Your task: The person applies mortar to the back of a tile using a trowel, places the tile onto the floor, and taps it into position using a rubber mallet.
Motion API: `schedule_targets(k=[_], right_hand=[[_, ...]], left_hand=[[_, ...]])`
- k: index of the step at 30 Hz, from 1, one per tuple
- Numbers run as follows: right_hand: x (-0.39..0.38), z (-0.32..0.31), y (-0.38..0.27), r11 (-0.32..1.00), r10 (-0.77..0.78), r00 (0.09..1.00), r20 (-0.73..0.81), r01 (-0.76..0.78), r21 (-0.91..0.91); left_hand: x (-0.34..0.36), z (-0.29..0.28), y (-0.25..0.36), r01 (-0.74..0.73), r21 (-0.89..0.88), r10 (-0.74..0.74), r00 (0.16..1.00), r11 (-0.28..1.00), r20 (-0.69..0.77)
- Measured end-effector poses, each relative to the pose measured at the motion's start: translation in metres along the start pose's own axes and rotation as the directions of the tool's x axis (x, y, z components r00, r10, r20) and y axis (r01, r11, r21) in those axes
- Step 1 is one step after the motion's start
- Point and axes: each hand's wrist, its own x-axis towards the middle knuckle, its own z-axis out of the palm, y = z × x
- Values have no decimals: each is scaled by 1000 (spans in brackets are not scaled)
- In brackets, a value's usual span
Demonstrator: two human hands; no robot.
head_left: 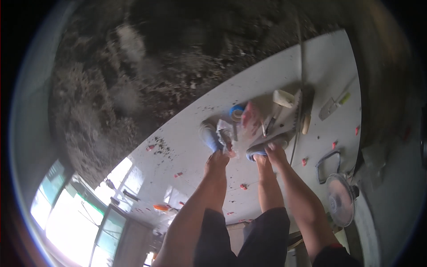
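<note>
My left hand (217,161) is low beside my left foot, its fingers closed at the edge of a crumpled clear plastic bag (225,132). My right hand (276,153) is by my right foot, fingers drawn together; what they hold, if anything, is hidden. I wear light blue-grey shoes (209,137). Between and beyond my feet are a red-and-white plastic packet (251,116), a blue roll (236,112) and a pale block-shaped piece (283,98). A toothed metal blade (297,116) lies near a wooden handle (306,124).
A pale, glossy surface (200,173) bears scattered red bits (243,186) and dark crumbs. On the right are a yellow-handled tool (344,98), a dark frame (328,167) and a fan (340,200). A cable (301,66) crosses it. Beyond lies dark, rough ground (102,98).
</note>
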Motion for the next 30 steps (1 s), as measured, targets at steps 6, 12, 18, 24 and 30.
schedule_targets(k=[6, 12, 18, 24, 30], right_hand=[[-137, -68, 54, 704, -71, 831, 552, 434, -562], [-245, -157, 13, 599, -12, 724, 689, 557, -575], [-257, -183, -135, 870, 488, 736, 469, -451, -197], [-252, -202, -192, 927, 369, 811, 454, -286, -242], [-274, -190, -249, 886, 336, 796, 503, -86, -456]], left_hand=[[-118, -94, -115, 206, -28, -208, 976, 978, -63], [-303, -69, -269, 454, -115, -466, 878, 883, -107], [-475, 10, -285, 632, -393, -659, 748, 667, 83], [-533, 115, -229, 503, -574, -489, 850, 646, 194], [-552, 143, -215, 289, -917, -400, 901, 273, 165]])
